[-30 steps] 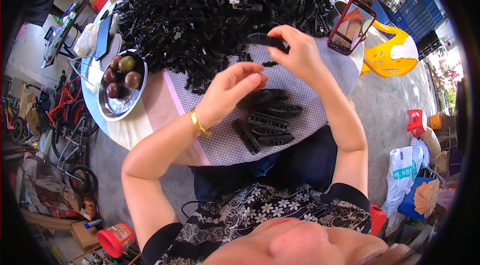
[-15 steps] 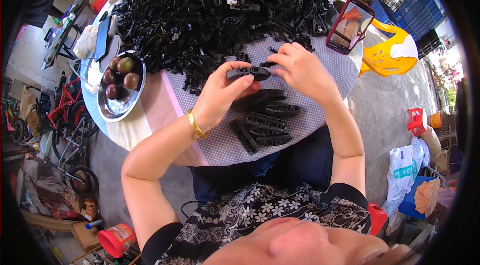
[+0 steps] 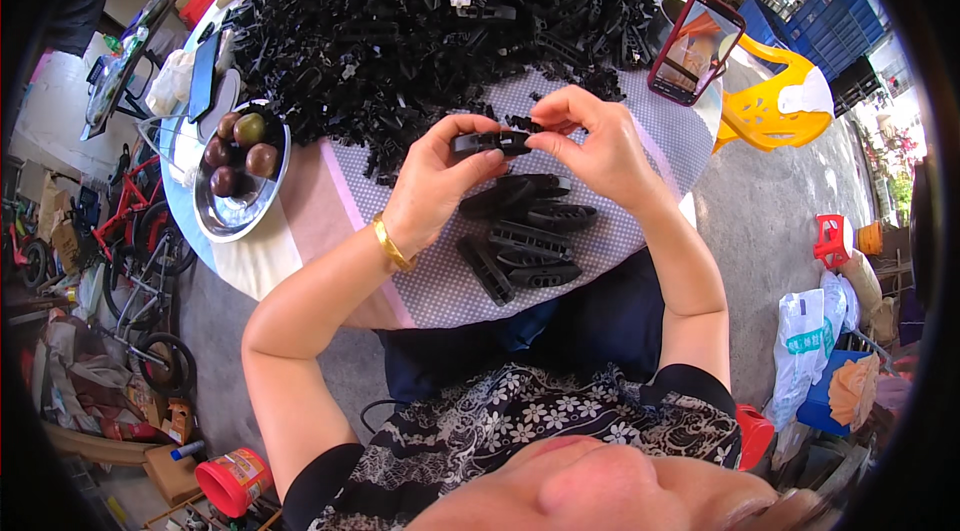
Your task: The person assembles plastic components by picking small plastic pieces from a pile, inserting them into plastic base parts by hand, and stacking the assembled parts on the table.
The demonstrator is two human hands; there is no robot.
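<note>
Pinched between the thumb and fingers of my left hand (image 3: pixel 440 171) is an oblong black plastic part (image 3: pixel 490 144), held above the cloth. My right hand (image 3: pixel 595 146) is closed at its right end, thumb against the part's tip. A small black plastic piece (image 3: pixel 520 123) shows at the right fingertips; how far the fingers grip it is partly hidden. Below the hands, several similar oblong black parts (image 3: pixel 530 243) lie in a loose group on the dotted cloth. Beyond them rises a large heap of small black plastic pieces (image 3: pixel 400 41).
A metal plate of round dark fruit (image 3: pixel 240 221) stands at the left of the round table (image 3: pixel 350 281). At the right edge a phone in a red case (image 3: pixel 697 49) is propped up. A yellow plastic chair (image 3: pixel 775 109) is beyond it; a red bucket (image 3: pixel 235 481) stands lower left.
My right hand has come down and closer, its thumb now meeting the right end of the oblong part. The left hand keeps its hold, shifted very slightly.
</note>
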